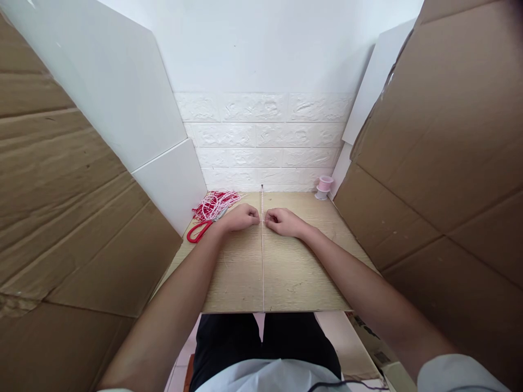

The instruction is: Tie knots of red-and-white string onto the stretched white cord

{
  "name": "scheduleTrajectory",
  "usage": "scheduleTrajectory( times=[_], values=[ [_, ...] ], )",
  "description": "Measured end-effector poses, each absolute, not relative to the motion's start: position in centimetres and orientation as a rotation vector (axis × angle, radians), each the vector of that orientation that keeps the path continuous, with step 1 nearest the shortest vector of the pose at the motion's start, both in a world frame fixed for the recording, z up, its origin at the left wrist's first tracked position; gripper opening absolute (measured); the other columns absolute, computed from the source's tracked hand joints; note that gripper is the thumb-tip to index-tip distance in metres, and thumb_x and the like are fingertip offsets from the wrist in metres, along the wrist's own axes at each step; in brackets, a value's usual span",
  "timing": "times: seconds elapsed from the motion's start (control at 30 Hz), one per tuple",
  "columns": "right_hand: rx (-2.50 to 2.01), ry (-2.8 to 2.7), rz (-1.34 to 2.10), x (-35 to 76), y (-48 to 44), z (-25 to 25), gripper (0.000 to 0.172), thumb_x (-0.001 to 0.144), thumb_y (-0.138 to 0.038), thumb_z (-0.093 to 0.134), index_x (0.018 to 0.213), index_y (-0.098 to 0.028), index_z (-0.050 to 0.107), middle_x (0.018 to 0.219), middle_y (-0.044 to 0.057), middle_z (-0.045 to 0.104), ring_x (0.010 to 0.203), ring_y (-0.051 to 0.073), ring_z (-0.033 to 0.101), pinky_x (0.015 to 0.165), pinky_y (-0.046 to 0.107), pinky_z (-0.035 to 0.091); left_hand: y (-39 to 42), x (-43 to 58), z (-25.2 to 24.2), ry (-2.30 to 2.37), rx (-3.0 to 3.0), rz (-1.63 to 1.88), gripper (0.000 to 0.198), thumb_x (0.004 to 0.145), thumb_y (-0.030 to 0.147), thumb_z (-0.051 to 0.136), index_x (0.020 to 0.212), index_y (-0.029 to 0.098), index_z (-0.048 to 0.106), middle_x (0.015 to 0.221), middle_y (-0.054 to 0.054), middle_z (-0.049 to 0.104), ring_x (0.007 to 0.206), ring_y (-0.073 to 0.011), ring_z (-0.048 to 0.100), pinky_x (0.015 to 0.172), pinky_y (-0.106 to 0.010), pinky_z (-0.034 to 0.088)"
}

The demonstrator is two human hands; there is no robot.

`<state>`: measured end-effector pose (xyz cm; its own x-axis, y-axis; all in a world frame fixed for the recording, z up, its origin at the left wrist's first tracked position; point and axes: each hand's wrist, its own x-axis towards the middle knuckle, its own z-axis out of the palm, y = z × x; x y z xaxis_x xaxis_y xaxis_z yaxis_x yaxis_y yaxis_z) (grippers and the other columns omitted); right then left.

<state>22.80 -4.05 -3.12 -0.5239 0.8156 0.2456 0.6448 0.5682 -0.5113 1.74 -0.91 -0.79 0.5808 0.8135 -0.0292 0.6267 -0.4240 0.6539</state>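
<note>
A thin pale cord (262, 267) runs taut along the middle of the wooden board, from a small dark nail (262, 186) at the back to the front edge. Its far stretch, near the nail, looks thicker and knotted or braided. My left hand (243, 216) is closed in a pinch just left of the cord. Facing it on the right, my right hand (285, 222) pinches too, with curled fingers. A fine light thread (262, 220) crosses the cord between my fingertips; its ends are hidden in my fingers.
Red-handled scissors (199, 232) lie at the left, partly behind my left wrist. A tangle of red and white braided cords (214, 205) is beyond them. Two stacked spools (324, 187) stand at the back right. Cardboard panels (429, 179) flank both sides; a white brick-patterned wall (261, 136) rises behind.
</note>
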Motion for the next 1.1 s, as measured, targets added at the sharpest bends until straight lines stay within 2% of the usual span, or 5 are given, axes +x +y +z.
scheduleTrajectory(
  times=[0.2,0.47,0.83,1.1],
  values=[
    [-1.246,-2.373,0.463,22.61,-4.15,-3.12,0.018,0.084,-0.024,0.050,0.066,-0.018,0.049,0.064,-0.002,0.053,0.060,0.010,0.043,0.058,0.024,0.026,-1.34,1.96,-0.72,1.191,2.218,0.387,0.016,0.068,0.030,0.053,0.062,0.017,0.060,0.059,0.003,0.051,0.059,-0.0122,0.045,0.054,-0.026,0.031],
    [-1.375,-2.349,0.377,22.83,-4.08,-3.17,0.020,0.083,-0.027,0.051,0.065,-0.018,0.050,0.063,-0.001,0.056,0.060,0.011,0.043,0.056,0.025,0.024,-1.54,2.16,-0.68,1.235,2.289,0.411,0.021,0.071,0.033,0.050,0.056,0.018,0.049,0.055,0.004,0.041,0.056,-0.0116,0.038,0.053,-0.027,0.026],
    [-1.584,-2.281,0.325,23.23,-4.01,-2.54,0.022,0.084,-0.032,0.052,0.066,-0.018,0.055,0.068,0.002,0.061,0.062,0.013,0.047,0.056,0.026,0.024,-0.94,1.87,-1.17,1.367,2.327,0.413,0.025,0.073,0.037,0.050,0.056,0.018,0.052,0.057,0.001,0.049,0.057,-0.0135,0.043,0.055,-0.028,0.028],
    [-1.614,-2.267,0.355,23.30,-4.06,-2.44,0.021,0.085,-0.031,0.053,0.070,-0.018,0.060,0.070,0.002,0.062,0.064,0.013,0.047,0.056,0.027,0.024,-1.03,2.00,-1.12,1.379,2.333,0.430,0.028,0.073,0.039,0.051,0.054,0.019,0.049,0.053,0.002,0.045,0.056,-0.0139,0.043,0.055,-0.028,0.028]
  ],
)
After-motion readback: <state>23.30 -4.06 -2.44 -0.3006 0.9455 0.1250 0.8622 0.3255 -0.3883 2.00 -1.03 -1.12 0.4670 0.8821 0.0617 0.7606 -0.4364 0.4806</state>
